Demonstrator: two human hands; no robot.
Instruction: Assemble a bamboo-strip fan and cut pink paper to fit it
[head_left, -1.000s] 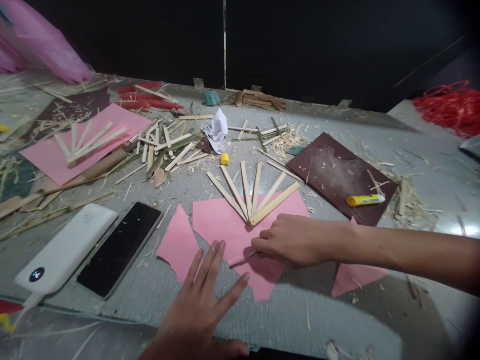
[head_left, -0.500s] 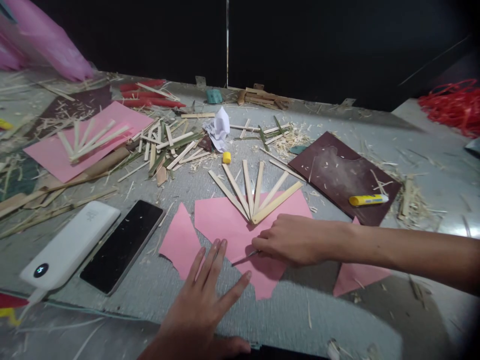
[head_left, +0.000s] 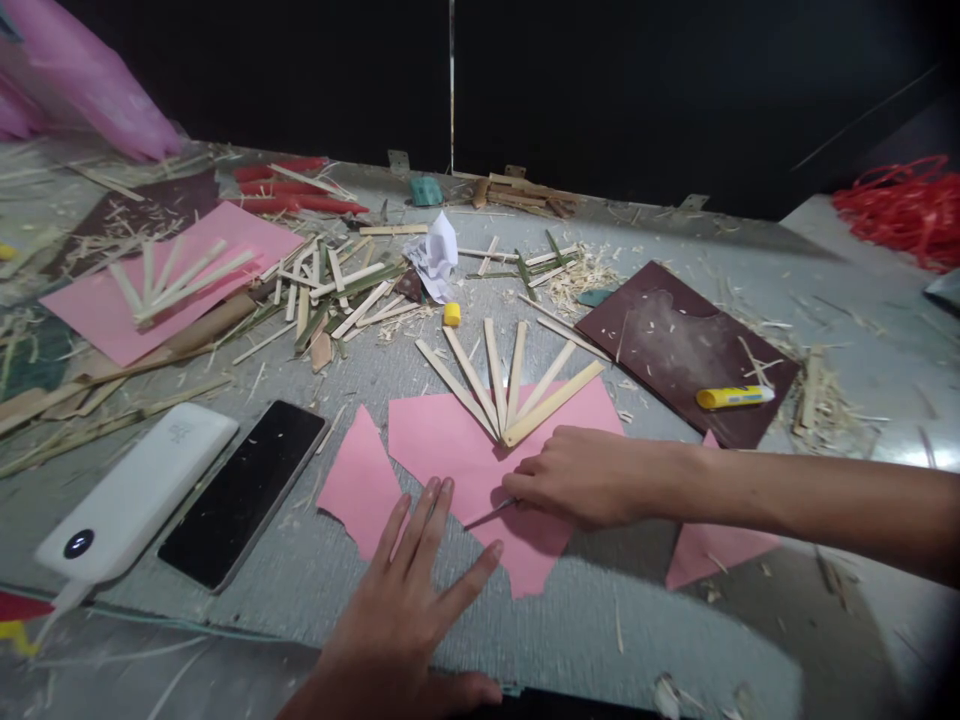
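A fan of several bamboo slats (head_left: pixel 517 390), joined at the bottom, lies on a pink paper sheet (head_left: pixel 427 425) with torn, cut lower edges. My right hand (head_left: pixel 566 478) is closed around a thin knife (head_left: pixel 489 513); its narrow blade points left across the paper, and the handle is hidden in my fist. Spread flat, my left hand (head_left: pixel 412 580) has its fingertips at the paper's lower left edge, close to the blade tip. A loose pink paper piece (head_left: pixel 360 480) sits left of those fingers. Another pink scrap (head_left: pixel 716 553) lies partly under my right forearm.
A white power bank (head_left: pixel 142 490) and a phone (head_left: pixel 244 495) lie at left. Behind are a second slat fan (head_left: pixel 180 280) on pink paper, scattered bamboo strips (head_left: pixel 337 290), crumpled white paper (head_left: pixel 437 258) and a yellow cap (head_left: pixel 451 314). A yellow glue stick (head_left: pixel 731 397) rests on a maroon board (head_left: pixel 660 340).
The camera view has shifted very slightly. Both hands, the knife and the paper stay practically where they were.
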